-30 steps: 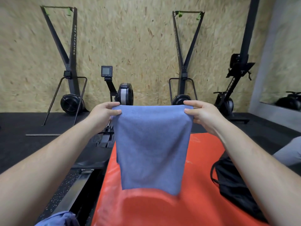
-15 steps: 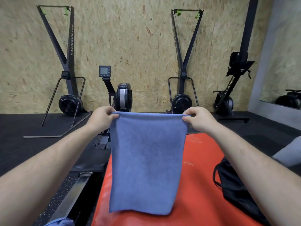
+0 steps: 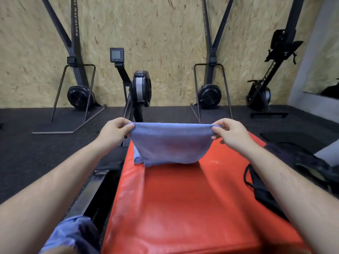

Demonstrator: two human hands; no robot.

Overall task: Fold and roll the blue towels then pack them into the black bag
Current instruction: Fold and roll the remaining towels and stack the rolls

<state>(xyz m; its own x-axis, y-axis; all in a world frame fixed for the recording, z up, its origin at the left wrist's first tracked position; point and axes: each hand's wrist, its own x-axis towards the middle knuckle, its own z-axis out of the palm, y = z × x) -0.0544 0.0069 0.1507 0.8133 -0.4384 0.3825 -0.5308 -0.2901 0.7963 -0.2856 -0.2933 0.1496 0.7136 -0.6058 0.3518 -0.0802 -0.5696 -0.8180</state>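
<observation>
A folded blue towel (image 3: 170, 143) is stretched between my hands over the far end of the red padded box (image 3: 183, 202), its lower edge touching the box top. My left hand (image 3: 114, 131) pinches its top left corner and my right hand (image 3: 230, 132) pinches its top right corner. A small rolled blue towel (image 3: 138, 158) peeks out behind it on the left. The black bag (image 3: 264, 191) lies on the box's right edge under my right forearm. More blue towel cloth (image 3: 67, 235) sits at the lower left.
Black rowing and ski machines (image 3: 139, 88) stand along the wooden wall on a dark rubber floor. A metal rail (image 3: 89, 195) runs beside the box on the left. A grey wall with a mirror (image 3: 319, 88) is at the right.
Both hands have lowered the towel forward, so it went from hanging free in the air to resting its lower edge on the far end of the red box.
</observation>
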